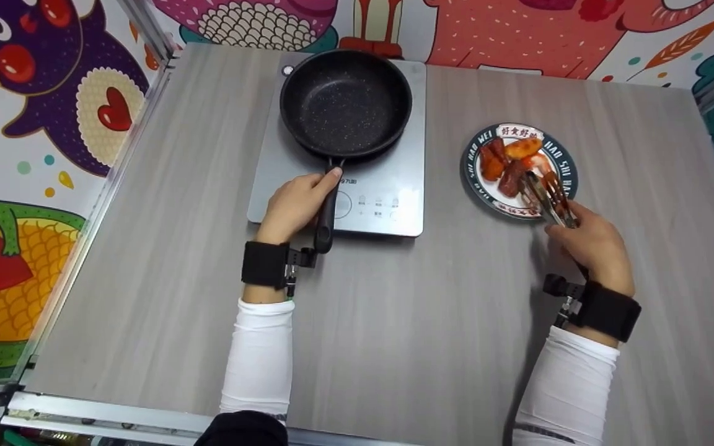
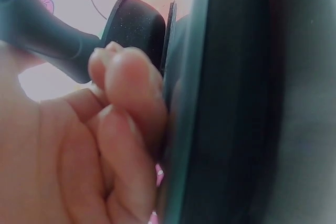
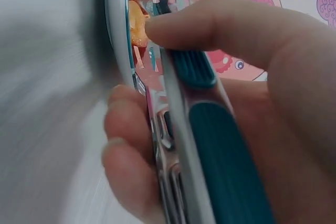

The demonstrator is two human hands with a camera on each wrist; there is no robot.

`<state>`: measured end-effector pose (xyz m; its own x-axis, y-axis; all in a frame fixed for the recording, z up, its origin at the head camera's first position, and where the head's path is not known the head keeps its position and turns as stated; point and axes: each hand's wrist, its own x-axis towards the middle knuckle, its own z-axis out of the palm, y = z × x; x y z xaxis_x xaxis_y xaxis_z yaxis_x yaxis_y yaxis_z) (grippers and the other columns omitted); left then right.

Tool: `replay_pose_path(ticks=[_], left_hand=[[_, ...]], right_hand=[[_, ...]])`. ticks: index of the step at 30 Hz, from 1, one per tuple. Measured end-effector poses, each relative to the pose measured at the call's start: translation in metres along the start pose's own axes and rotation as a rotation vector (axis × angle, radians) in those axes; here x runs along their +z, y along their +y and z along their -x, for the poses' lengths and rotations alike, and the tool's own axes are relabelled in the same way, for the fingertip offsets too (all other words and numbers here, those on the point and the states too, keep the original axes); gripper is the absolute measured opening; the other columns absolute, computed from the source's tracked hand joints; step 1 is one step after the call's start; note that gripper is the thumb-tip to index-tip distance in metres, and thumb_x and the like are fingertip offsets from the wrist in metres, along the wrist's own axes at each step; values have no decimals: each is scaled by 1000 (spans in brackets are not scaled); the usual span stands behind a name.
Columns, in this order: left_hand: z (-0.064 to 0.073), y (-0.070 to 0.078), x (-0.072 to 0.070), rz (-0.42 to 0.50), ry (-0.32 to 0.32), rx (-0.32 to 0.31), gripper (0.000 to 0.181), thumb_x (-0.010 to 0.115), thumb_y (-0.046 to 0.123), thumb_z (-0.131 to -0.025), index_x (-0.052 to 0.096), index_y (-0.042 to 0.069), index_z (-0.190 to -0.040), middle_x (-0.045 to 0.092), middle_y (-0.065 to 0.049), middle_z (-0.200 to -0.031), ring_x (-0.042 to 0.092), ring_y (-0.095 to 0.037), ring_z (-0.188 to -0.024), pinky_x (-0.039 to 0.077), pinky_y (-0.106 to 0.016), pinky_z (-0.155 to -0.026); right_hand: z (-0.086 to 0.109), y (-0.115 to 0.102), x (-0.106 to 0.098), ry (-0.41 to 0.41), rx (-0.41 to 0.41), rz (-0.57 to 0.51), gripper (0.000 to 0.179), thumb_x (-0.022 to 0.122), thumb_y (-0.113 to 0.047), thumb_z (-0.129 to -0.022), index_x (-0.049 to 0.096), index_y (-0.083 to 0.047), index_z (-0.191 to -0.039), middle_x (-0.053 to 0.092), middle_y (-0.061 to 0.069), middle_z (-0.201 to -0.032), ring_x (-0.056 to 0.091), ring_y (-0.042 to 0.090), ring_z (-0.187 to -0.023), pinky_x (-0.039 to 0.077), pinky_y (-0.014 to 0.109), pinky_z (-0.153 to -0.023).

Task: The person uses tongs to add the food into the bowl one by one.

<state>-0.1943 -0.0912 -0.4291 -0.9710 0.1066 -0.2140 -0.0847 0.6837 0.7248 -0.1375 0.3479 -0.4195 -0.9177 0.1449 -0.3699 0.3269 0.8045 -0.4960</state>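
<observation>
A black speckled frying pan (image 1: 348,105) sits on a silver induction cooktop (image 1: 382,214). My left hand (image 1: 298,201) grips the pan's handle (image 1: 326,226), thumb along the top, while the left wrist view has the curled fingers (image 2: 131,87) below the handle. My right hand (image 1: 599,244) holds metal tongs (image 1: 544,199) with teal grips (image 3: 226,161), the thumb pressing on one arm and the fingers round the other. The tongs' tips reach in among reddish-brown and orange food pieces (image 1: 511,176) on a dark-rimmed plate (image 1: 478,186). Whether a piece is between the tips I cannot tell.
The grey wood-grain table (image 1: 394,347) carries the cooktop at the back centre and the plate to its right. Cartoon-printed walls (image 1: 530,37) stand behind and at the sides. A metal rail (image 1: 103,409) runs along the front edge.
</observation>
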Motion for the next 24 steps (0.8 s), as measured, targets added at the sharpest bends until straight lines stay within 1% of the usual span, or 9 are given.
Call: replay_pose_path(ticks=[4,7,10,11,15,18,20,22,24], left_hand=[[-1,-1,1,3,1,-6,67,26,78,-75,52,16,-73,54,-5,-66,51,-21,-50,37,-35,-51],[0,0,1,5,2,-11,67,26,78,-75,52,16,-74,54,-5,-66,51,-20,-51,37,-35,-51],[-1,1,1,7,1,-13,67,26,78,-75,51,16,-74,54,-5,-68,51,-21,-51,37,-35,-51],[-1,1,1,8,0,-13,67,26,78,-74,51,16,-75,54,-5,-68,51,-21,-51,37,-35,-51],[0,2,1,9,-3,-12,67,26,78,-74,51,16,-75,54,-5,-68,51,-21,-51,38,-35,-51],[0,2,1,7,-2,-14,67,26,78,-74,51,16,-75,54,-5,-68,51,-21,-51,38,-35,-52],[0,1,1,8,1,-15,67,26,78,-75,51,16,-75,54,-5,-68,52,-21,-50,38,-35,-52],[-1,1,0,8,2,-14,67,26,78,-75,50,16,-74,54,-5,-68,52,-21,-50,38,-35,-51],[-1,0,0,9,2,-13,67,26,78,-75,50,16,-74,54,-5,-68,52,-21,-49,38,-35,-51]], right_hand=[[-1,0,0,30,-21,21,71,55,-37,-84,22,-10,-141,48,22,-116,46,33,-92,35,41,-74],[-2,1,1,49,-28,30,69,56,-31,-83,25,-9,-140,57,18,-100,53,27,-76,38,35,-63],[-3,1,2,62,-46,24,64,54,-23,-82,29,-6,-138,59,15,-86,53,22,-59,39,32,-53],[-3,2,3,64,-52,20,63,53,-22,-82,30,-6,-138,59,16,-85,52,21,-57,39,31,-51],[-1,2,2,61,-59,4,62,52,-18,-82,29,-7,-138,52,20,-101,50,27,-68,38,33,-53],[1,2,0,38,-44,11,64,53,-19,-84,24,-7,-140,45,25,-118,46,34,-85,38,39,-63],[1,0,0,17,-35,14,65,52,-18,-84,22,-7,-140,40,27,-126,43,38,-98,37,46,-74],[1,-2,1,-5,-26,15,66,51,-16,-84,20,-7,-141,34,27,-132,37,40,-108,32,51,-83],[-1,-4,2,-24,-17,7,67,50,-13,-82,19,-7,-141,32,27,-134,33,41,-113,28,55,-88]])
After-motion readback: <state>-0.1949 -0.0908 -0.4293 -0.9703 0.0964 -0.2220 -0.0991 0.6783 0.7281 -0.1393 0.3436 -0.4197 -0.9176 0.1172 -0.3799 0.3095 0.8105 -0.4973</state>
